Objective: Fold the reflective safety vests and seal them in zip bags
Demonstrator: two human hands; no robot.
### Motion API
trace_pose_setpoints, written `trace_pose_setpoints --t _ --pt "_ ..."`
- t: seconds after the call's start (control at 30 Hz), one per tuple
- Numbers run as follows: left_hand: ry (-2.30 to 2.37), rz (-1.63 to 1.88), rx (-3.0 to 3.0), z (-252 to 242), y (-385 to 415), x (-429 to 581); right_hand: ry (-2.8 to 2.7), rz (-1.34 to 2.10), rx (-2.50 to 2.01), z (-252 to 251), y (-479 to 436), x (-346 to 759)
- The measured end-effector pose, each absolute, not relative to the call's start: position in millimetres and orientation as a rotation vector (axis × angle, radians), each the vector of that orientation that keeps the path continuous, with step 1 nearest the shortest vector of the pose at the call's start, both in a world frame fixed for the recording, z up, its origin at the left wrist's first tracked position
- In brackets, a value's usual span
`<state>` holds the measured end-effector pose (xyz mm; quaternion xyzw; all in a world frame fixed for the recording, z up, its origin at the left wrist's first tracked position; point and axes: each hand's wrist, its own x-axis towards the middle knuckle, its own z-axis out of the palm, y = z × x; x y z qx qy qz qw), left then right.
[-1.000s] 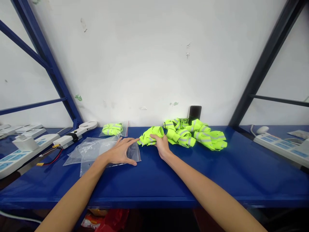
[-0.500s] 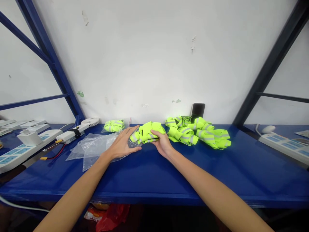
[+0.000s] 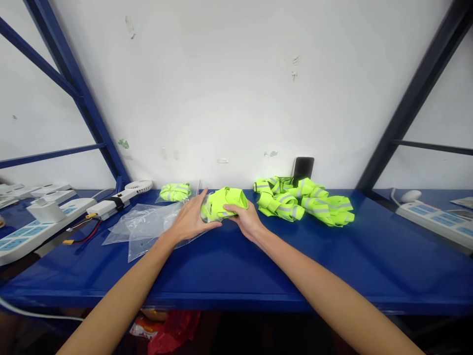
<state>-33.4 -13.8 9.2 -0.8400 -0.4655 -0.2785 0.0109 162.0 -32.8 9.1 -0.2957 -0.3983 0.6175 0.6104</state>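
Note:
A folded fluorescent yellow hi-vis vest [image 3: 225,203] with grey reflective stripes sits between my hands. My right hand [image 3: 247,220] grips it from the near right. My left hand [image 3: 190,220] holds the edge of a clear zip plastic bag [image 3: 155,228], whose mouth seems to lie over the bundle's left end. Behind my right hand lies a loose pile of similar vests [image 3: 303,199]. Another yellow vest inside a clear bag [image 3: 175,192] lies near the wall, beyond my left hand.
The blue steel shelf top [image 3: 295,266] carries everything, with blue uprights at both sides. A black phone [image 3: 303,167] leans on the white wall. To the left lie a power strip [image 3: 40,229], a small white fan [image 3: 138,186] and red-black wires [image 3: 83,235]. Another power strip [image 3: 434,222] lies right.
My hands have drawn closer together. The vest bundle is folded more compactly, and the bag's mouth has moved onto its left end.

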Motion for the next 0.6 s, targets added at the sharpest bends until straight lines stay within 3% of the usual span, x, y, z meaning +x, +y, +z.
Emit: trace_pose_setpoints --t 0.2,0.43,0.6 --pt "-1.47 -1.023 -2.679 12 -20 -28 -1.107 1.168 -0.732 2 -29 162" --pt "-1.487 -1.034 -2.72 17 -24 -30 -1.338 1.094 -0.75 7 -26 173" --pt "-1.451 -1.036 -2.889 21 -26 -34 -1.502 1.273 -0.722 21 -29 184"
